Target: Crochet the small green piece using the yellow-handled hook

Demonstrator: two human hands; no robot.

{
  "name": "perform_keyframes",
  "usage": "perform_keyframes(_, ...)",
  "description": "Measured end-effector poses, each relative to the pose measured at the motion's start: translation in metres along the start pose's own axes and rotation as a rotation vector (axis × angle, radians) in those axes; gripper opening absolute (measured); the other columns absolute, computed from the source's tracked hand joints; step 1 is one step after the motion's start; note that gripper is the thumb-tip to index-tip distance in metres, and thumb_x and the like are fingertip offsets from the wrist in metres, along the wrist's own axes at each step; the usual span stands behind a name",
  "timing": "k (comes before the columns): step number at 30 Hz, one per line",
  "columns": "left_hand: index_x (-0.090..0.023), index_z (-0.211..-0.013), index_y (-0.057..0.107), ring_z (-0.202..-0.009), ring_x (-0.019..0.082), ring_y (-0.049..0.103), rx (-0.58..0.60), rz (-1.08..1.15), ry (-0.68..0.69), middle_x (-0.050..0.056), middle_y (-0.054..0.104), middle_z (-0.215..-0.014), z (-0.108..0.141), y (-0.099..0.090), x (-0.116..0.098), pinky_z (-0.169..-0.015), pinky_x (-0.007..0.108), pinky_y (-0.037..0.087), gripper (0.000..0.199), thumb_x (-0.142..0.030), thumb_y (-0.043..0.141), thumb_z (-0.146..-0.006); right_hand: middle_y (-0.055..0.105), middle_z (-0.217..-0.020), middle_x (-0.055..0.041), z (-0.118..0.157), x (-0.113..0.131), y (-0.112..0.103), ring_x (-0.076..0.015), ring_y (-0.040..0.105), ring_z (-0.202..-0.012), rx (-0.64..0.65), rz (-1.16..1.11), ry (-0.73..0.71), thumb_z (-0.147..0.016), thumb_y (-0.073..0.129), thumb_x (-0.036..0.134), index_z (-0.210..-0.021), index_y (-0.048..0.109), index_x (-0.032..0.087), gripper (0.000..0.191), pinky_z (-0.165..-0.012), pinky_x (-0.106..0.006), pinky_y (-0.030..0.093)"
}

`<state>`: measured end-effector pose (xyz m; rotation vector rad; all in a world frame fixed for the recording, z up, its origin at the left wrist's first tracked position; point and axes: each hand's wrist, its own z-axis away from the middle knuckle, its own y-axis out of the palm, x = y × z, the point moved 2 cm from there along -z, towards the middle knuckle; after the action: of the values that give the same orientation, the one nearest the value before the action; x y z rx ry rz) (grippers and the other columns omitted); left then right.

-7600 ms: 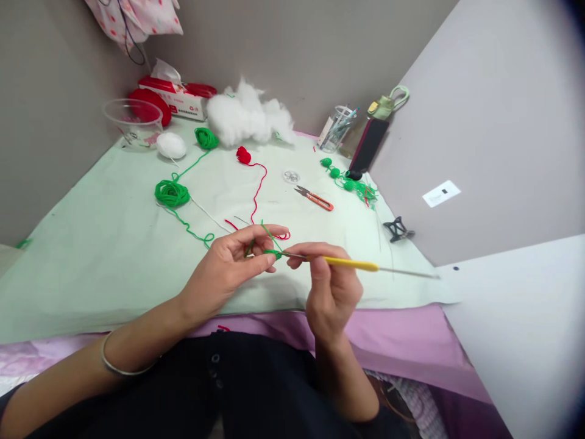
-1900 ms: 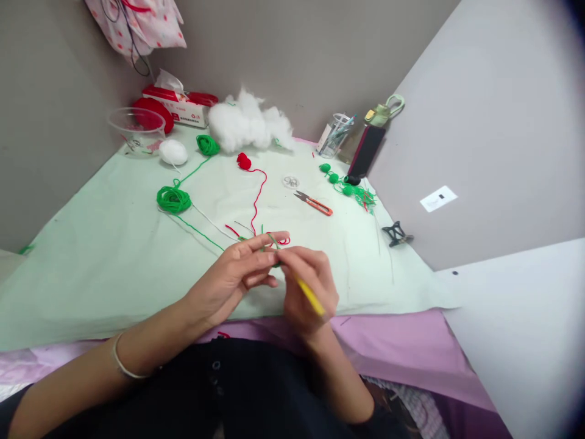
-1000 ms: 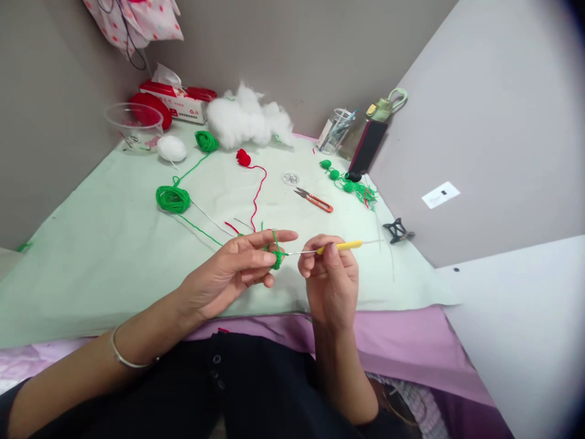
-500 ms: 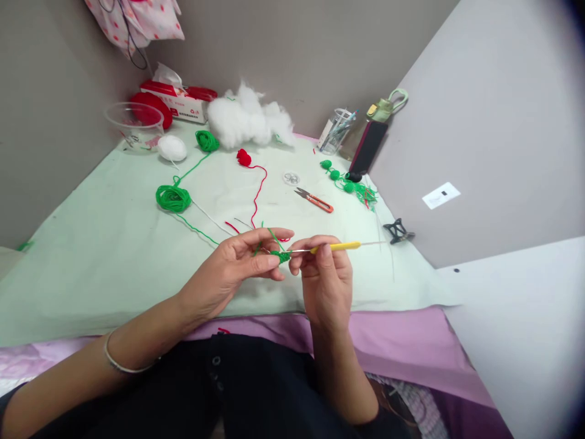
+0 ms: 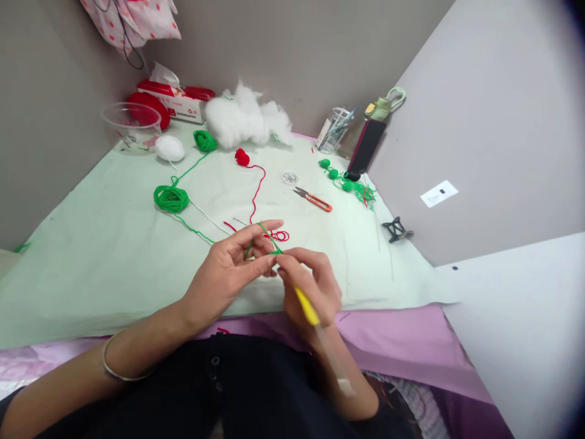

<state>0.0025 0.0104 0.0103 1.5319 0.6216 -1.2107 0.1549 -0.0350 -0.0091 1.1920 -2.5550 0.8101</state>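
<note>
Left hand [image 5: 223, 262] pinches green yarn [image 5: 276, 251], right hand [image 5: 320, 286] yellow hook [image 5: 306, 306]; tablecloth edge [image 5: 388, 304] near.

On my feed, a near-black shirt [image 5: 265, 384] with round buttons [image 5: 215, 361] fills the bottom centre; its sleeves [image 5: 397, 417] leave both forearms bare. Lower left, a thin, shiny bangle [image 5: 105, 360] circles the left forearm.

No text legible. Tissue box [image 5: 185, 110], beyond left hand [image 5: 233, 262]: printed characters too small to read. Clear tub [image 5: 132, 141], near box: print blurred. White wall card [image 5: 434, 196], right of right hand [image 5: 313, 283]: dark square [image 5: 442, 191], faint print unreadable.
</note>
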Motion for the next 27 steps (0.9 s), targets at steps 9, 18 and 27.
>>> perform_keyframes(9, -0.021, -0.114, 0.083, -0.044, 0.002, 0.029, 0.096, 0.274, -0.238, -0.007, 0.05, -0.062, -0.009, -0.002, 0.003, -0.044, 0.015, 0.042, 0.03, -0.02, 0.083, -0.084, 0.071, -0.086, -0.0032, -0.012, -0.01, -0.002, -0.0159, 0.066, -0.073, -0.143, -0.521, 0.447, -0.104, 0.055, 0.027, -0.101, 0.075, 0.025, 0.021, -0.066, -0.034, 0.058)
perform_keyframes(18, -0.023, -0.119, 0.082, -0.054, 0.002, 0.044, -0.018, 0.149, -0.113, -0.003, 0.065, -0.085, -0.005, 0.004, 0.005, -0.064, 0.022, 0.058, 0.04, -0.024, 0.089, -0.08, 0.077, -0.105, -0.0048, -0.004, -0.004, 0.007, -0.0175, 0.073, -0.091, -0.092, -0.221, 0.207, -0.099, 0.064, 0.013, -0.118, 0.077, 0.031, 0.029, -0.077, -0.035, 0.062)
perform_keyframes(27, -0.021, -0.108, 0.085, -0.051, 0.001, 0.039, 0.065, 0.311, -0.252, -0.003, 0.065, -0.077, -0.01, -0.002, 0.004, -0.065, 0.019, 0.056, 0.027, -0.018, 0.085, -0.082, 0.072, -0.09, -0.0008, -0.012, -0.016, 0.002, -0.0125, 0.066, -0.07, -0.159, -0.643, 0.498, -0.104, 0.058, 0.023, -0.105, 0.078, 0.029, 0.02, -0.065, -0.03, 0.056)
